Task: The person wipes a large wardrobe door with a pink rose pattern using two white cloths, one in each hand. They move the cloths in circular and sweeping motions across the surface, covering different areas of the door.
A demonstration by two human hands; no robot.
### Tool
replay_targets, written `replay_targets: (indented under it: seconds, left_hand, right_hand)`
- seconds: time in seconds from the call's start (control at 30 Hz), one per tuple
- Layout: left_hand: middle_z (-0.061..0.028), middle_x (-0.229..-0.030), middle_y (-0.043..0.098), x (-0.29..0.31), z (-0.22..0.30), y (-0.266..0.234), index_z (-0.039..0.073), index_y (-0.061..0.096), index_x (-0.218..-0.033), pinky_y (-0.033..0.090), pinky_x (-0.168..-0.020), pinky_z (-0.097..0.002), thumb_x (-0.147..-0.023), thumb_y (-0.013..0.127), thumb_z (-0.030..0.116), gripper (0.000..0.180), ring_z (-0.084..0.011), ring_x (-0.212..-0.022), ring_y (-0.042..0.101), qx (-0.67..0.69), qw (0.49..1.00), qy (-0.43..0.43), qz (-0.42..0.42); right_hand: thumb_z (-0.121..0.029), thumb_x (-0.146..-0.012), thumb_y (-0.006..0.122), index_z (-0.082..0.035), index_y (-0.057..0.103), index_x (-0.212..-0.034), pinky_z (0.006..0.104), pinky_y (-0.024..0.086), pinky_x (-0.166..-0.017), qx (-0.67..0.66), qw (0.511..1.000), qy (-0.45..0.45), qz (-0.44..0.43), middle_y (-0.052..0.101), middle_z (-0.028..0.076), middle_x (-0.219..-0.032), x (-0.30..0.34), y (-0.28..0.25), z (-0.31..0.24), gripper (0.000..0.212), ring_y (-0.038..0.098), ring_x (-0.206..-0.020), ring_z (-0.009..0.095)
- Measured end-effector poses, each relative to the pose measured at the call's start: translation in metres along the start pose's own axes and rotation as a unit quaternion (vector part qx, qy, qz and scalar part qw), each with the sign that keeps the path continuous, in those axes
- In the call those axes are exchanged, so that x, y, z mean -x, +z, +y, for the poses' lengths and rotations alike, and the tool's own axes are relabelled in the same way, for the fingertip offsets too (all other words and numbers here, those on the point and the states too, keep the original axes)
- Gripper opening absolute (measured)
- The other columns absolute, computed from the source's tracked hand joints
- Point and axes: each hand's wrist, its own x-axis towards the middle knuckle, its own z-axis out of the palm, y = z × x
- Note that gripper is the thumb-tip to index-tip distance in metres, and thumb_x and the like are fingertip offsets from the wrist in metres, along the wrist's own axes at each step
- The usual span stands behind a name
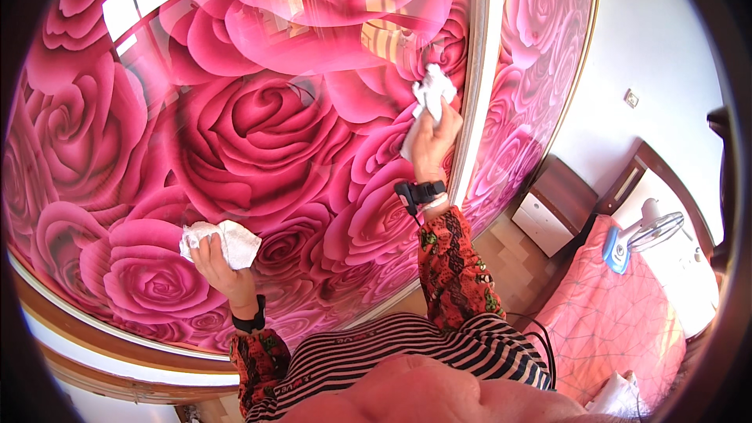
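Observation:
A glossy panel (258, 137) printed with large pink roses fills most of the view and mirrors a bright window. Against its lower left part, my left hand (218, 265) presses a white cloth or tissue (240, 243), fingers bent over it. My right hand (435, 141) reaches higher, close to the panel's right edge, closed on another crumpled white cloth or tissue (433, 88). Part of that one hangs below the fingers. Whether each wad is cloth or paper I cannot tell.
A pale frame strip (479, 70) divides this panel from a second rose panel (536, 16) at the right. Beyond stand a brown and white bedside cabinet (546, 215) and a bed with a pink cover (607, 321), a small blue and white fan (619, 254) on it.

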Motion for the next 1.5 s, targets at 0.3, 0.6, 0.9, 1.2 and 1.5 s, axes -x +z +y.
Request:
replay_targets:
  seconds: [0.3,0.6,0.9,1.2,1.5]
  left_hand:
    - [-0.0195,-0.130,0.057,0.004,0.001,0.002,-0.001,0.060,-0.126,0.037,-0.109,-0.0569,-0.092,0.064,0.012,0.037,-0.0473,-0.130,0.046,0.009,1.000,-0.010,-0.004]
    - [-0.0194,-0.130,0.057,0.009,-0.006,0.001,0.000,0.060,-0.127,0.037,-0.109,-0.0567,-0.091,0.066,0.013,0.039,-0.0468,-0.129,0.047,-0.006,1.000,0.007,-0.008]
    - [-0.0184,-0.126,0.058,0.008,-0.003,0.003,0.000,0.060,-0.125,0.039,-0.107,-0.0579,-0.092,0.066,0.015,0.037,-0.0478,-0.128,0.048,-0.010,1.000,0.008,0.000]
    - [-0.0182,-0.127,0.057,0.007,-0.001,0.001,0.000,0.061,-0.125,0.039,-0.107,-0.0576,-0.093,0.064,0.015,0.035,-0.0482,-0.128,0.048,-0.004,1.000,0.004,-0.001]
    - [-0.0177,-0.128,0.057,0.008,0.001,0.003,-0.001,0.061,-0.124,0.038,-0.107,-0.0589,-0.092,0.062,0.012,0.034,-0.0481,-0.129,0.047,0.005,1.000,0.003,0.002]
  right_hand:
    - [0.002,-0.074,0.069,-0.012,0.064,-0.121,0.0443,0.049,-0.089,-0.120,0.945,-0.267,-0.148,0.056,0.020,-0.117,-0.005,0.042,-0.149,0.049,0.055,-0.105,0.038]
    - [0.002,-0.081,0.066,-0.006,0.065,-0.120,0.0412,0.045,-0.093,-0.056,0.975,-0.210,-0.033,0.056,0.017,-0.114,-0.094,0.044,-0.093,0.040,0.055,-0.105,0.034]
    - [-0.001,-0.090,0.062,-0.005,0.063,-0.127,0.0390,0.046,-0.095,0.003,0.999,-0.052,0.012,0.054,0.017,-0.116,-0.047,0.004,-0.003,0.037,0.057,-0.109,0.032]
    - [0.002,-0.084,0.065,-0.006,0.063,-0.125,0.0394,0.045,-0.094,-0.053,0.989,-0.129,-0.038,0.053,0.018,-0.116,-0.037,0.030,-0.085,0.042,0.054,-0.107,0.033]
    - [-0.001,-0.074,0.069,-0.010,0.068,-0.113,0.0434,0.048,-0.088,-0.120,0.915,-0.331,-0.197,0.059,0.018,-0.116,0.034,0.042,-0.169,0.040,0.057,-0.101,0.035]
